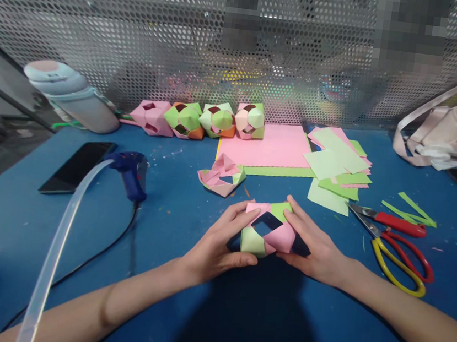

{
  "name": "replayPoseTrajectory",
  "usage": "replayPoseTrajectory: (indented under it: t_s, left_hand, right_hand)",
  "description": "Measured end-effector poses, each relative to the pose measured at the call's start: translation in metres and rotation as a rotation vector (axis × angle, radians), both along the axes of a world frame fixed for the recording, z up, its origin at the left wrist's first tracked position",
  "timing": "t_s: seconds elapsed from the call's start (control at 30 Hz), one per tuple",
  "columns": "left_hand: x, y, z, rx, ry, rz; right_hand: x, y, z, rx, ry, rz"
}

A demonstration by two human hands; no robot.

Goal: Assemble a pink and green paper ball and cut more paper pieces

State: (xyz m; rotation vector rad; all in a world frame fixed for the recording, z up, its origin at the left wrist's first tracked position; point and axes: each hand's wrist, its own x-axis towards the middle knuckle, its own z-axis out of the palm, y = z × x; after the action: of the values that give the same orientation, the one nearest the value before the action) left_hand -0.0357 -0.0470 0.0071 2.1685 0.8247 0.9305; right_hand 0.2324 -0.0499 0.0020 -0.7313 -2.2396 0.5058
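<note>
Between my two hands is a folded pink and green paper piece [281, 236] with a diamond-shaped opening facing up. My left hand [220, 239] grips its left side, fingers on top and thumb along the lower edge. The right side is held by my right hand [313, 245], its fingers over the green corner and its thumb below. Just behind my left hand, a smaller folded pink and green paper piece [214, 178] lies on the blue table [146, 294]. Farther back stands a row of several folded paper shapes, among them a pink one [160, 118].
Scissors [397, 269] and a red-handled cutter [401, 223] lie right, near green strips [415, 210]. Paper sheets [273, 146] and cut pieces [332, 156] lie behind. Left are a glue gun [131, 173] with its glue stick and cord, a phone [76, 168] and a bottle [74, 99].
</note>
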Motion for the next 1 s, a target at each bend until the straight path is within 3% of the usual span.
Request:
replayPoseTrajectory:
  t_s: [0.33,0.73,1.0]
  left_hand:
    - [-0.005,0.009,0.014,0.017,0.057,-0.003]
    - [-0.003,0.011,0.016,0.036,0.086,0.059]
    - [-0.004,0.012,0.018,-0.09,0.034,0.022]
  right_hand:
    - [0.005,0.007,0.018,-0.072,0.028,0.018]
    - [0.006,0.01,0.018,-0.203,0.016,0.059]
    - [0.011,0.011,0.015,-0.329,0.022,0.088]
